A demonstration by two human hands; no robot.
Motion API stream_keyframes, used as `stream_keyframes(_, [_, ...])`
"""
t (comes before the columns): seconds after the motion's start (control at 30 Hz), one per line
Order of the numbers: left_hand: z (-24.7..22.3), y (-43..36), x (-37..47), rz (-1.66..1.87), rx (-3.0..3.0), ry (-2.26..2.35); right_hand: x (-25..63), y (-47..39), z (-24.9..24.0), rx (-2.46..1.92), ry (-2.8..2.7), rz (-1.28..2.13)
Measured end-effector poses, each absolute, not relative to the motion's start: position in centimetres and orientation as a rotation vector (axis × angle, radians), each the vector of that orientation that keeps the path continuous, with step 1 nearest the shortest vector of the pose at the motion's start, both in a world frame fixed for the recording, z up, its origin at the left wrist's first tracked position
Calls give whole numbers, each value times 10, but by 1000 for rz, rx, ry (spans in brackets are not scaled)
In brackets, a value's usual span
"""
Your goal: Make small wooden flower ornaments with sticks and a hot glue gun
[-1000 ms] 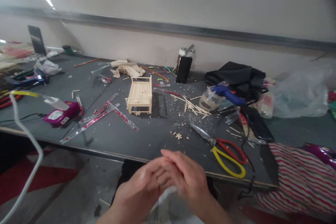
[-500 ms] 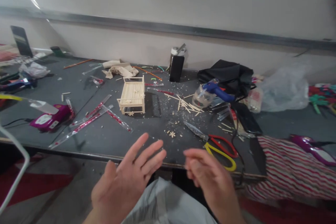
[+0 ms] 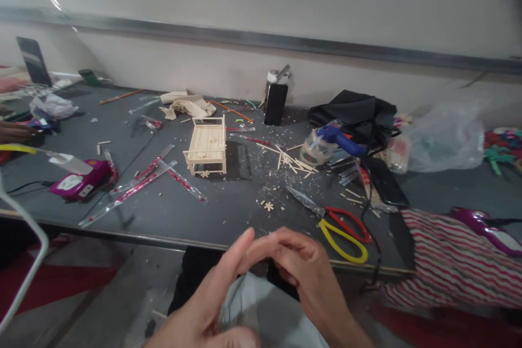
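My left hand (image 3: pixel 222 283) is over my lap at the table's front edge, fingers stretched out to the right and thumb apart. My right hand (image 3: pixel 305 266) is curled around the fingertips of the left; its own fingertips are partly hidden. Beyond them on the dark table (image 3: pixel 171 228) stands a miniature bed (image 3: pixel 207 144) built of thin pale sticks. A small flower-shaped piece of sticks (image 3: pixel 268 206) lies nearer my hands. To the right are open-bladed scissors (image 3: pixel 345 231) with red and yellow handles. Loose wooden sticks (image 3: pixel 291 162) lie scattered behind them.
A blue-handled glue gun (image 3: pixel 340 138) rests by a clear plastic container (image 3: pixel 318 148). A phone (image 3: pixel 275 104) leans upright at the back. Clear tubes with red contents (image 3: pixel 134 190) lie left, near a purple device (image 3: pixel 77 179). A striped cloth (image 3: pixel 452 255) hangs over the edge.
My hands have come together. The left one turned from palm-up and spread to pointing right, and the right one closed over its fingertips. Table items have stayed put.
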State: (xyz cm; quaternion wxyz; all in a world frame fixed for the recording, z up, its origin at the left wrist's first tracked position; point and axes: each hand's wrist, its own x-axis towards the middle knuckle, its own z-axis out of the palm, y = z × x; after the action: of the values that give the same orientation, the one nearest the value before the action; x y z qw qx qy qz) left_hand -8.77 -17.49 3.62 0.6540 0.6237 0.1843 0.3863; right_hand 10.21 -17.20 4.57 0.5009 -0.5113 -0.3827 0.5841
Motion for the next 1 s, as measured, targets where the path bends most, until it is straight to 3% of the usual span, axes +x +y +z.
stream_keyframes(0.27, [32,-163,-75,787,2346,410,97,-176,38,-1308,-543,1552])
stream_keyframes(0.47, [28,-163,-76,713,2458,423,108,-170,40,-1346,-505,1459])
stream_keyframes(0.83, [27,-161,-77,601,2331,435,127,-181,54,-1534,-1386,1063])
stream_keyframes(1.0, [33,-163,-79,555,2310,413,131,-177,43,-1632,-1177,909])
